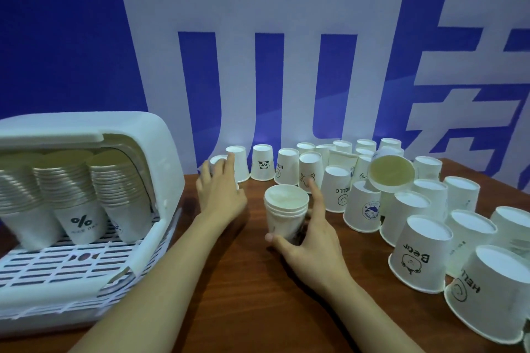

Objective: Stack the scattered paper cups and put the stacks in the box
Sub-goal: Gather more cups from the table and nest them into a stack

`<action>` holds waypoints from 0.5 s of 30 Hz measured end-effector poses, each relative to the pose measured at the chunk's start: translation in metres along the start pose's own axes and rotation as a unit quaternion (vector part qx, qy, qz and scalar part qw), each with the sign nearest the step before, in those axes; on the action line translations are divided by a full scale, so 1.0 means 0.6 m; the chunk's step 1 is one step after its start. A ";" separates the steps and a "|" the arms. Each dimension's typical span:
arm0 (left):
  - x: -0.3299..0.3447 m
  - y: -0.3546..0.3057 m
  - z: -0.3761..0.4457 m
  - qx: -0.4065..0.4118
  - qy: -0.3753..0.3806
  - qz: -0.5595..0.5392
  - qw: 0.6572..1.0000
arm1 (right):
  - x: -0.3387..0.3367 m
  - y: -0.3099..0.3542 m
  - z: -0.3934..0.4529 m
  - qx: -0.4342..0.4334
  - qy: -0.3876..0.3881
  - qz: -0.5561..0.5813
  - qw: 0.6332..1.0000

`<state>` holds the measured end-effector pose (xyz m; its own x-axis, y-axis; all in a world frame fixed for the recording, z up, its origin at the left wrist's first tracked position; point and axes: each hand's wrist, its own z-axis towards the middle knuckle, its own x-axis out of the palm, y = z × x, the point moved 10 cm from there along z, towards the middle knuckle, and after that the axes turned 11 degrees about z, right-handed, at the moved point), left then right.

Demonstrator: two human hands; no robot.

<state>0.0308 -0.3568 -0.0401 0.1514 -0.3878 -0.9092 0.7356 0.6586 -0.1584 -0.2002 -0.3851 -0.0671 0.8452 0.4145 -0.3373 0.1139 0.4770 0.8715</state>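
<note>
Wooden surface point(229, 281): right hand point(309, 243) grips the upright stack point(285, 213) steady while left hand point(220, 189), fingers around the inverted cup point(219, 165) behind it, should flip and nest squarely.

Blue wall banner point(71, 37) with large white characters, dark brown wooden table point(229, 295), dim indoor light

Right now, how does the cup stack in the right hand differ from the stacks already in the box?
The stack in the right hand is short, only a few cups; the stacks in the box are far taller, with many rims.
The held stack stands on the table; the boxed stacks lean on the box's slotted rack.
The right hand grips the short stack; nothing touches the boxed stacks.
Both are white paper cups nested mouth up.
</note>
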 end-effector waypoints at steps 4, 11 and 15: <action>-0.051 0.006 -0.022 -0.052 -0.119 0.031 0.991 | -0.001 -0.002 0.004 0.007 0.004 0.014 1.000; -0.077 0.006 -0.008 -0.051 -0.067 -0.067 0.994 | -0.007 -0.012 0.006 0.010 -0.004 0.029 1.000; -0.073 -0.010 -0.003 -0.004 -0.028 -0.024 0.999 | -0.001 -0.010 0.007 0.008 -0.004 0.033 0.999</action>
<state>0.0185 -0.3426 -0.0001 0.1529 -0.4535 -0.8780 0.7382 0.6431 -0.2036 -0.1994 -0.3914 -0.0709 0.8557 0.4381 -0.2755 0.0654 0.4365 0.8973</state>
